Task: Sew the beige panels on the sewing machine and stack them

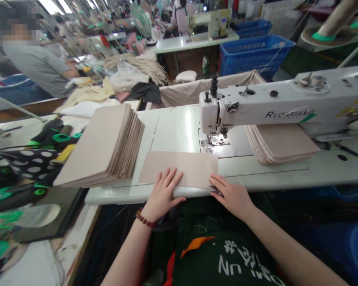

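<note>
A beige fabric panel (193, 169) lies flat along the front of the sewing machine table, its right end turned over in a narrow fold. My left hand (164, 192) rests on the panel's near edge with its fingers spread. At the right end, the fingers of my right hand (231, 194) press the folded corner. Tucked in that hand are thread snips (215, 190), their dark pointed blades poking out to the left. Just beyond the panel is the lit needle area of the white sewing machine (256, 103).
To the left stands a tall stack of beige panels (92, 143); a smaller stack (283, 141) sits under the machine arm. Thread spools and dotted cloth (35, 163) crowd the left side table. Behind are blue crates (253, 53) and a person in grey (38, 63).
</note>
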`<control>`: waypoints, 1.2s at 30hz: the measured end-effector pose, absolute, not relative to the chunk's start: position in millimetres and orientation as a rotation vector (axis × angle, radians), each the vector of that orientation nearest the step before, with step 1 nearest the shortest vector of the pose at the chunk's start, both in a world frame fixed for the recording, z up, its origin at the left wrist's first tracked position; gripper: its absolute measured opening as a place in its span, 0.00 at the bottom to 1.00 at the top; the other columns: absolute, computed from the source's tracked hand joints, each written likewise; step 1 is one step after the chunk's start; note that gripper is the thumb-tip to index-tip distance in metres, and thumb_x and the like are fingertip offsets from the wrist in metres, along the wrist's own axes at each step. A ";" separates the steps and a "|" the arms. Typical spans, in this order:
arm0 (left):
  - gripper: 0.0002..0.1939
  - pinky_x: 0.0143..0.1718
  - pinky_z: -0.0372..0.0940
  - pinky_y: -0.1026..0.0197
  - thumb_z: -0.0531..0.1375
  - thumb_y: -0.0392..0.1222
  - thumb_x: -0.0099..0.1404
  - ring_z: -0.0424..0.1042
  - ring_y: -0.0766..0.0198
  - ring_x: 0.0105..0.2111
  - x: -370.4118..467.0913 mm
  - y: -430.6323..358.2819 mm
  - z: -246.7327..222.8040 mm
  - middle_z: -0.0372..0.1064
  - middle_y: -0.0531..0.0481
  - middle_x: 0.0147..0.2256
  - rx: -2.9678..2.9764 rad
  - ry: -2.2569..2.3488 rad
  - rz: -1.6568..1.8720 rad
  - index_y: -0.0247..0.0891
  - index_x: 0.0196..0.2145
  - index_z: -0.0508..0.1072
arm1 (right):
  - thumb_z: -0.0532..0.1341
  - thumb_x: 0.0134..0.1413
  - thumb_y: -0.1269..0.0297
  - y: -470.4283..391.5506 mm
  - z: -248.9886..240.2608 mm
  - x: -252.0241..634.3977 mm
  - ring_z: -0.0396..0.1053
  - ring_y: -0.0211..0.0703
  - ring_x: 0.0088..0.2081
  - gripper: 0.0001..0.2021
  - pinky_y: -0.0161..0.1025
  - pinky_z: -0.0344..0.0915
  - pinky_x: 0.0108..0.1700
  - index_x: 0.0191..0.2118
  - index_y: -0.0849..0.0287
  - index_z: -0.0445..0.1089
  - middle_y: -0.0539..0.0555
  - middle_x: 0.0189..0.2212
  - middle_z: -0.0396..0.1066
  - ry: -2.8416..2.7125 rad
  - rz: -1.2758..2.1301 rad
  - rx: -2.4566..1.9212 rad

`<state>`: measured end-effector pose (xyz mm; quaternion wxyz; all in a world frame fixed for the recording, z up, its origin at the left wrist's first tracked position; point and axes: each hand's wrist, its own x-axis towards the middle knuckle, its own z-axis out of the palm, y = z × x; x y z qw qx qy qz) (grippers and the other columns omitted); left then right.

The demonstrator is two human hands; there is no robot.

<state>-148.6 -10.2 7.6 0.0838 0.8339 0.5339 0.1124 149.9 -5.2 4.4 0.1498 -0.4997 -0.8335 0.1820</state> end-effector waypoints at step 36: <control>0.20 0.25 0.69 0.64 0.68 0.53 0.58 0.74 0.61 0.26 -151.7 -33.8 139.1 0.76 0.48 0.31 0.844 1.532 0.949 0.35 0.41 0.75 | 0.60 0.57 0.45 0.3 82.4 234.2 0.72 0.42 0.29 0.19 0.34 0.67 0.27 0.39 0.55 0.77 0.50 0.29 0.76 -1.494 0.733 -1.695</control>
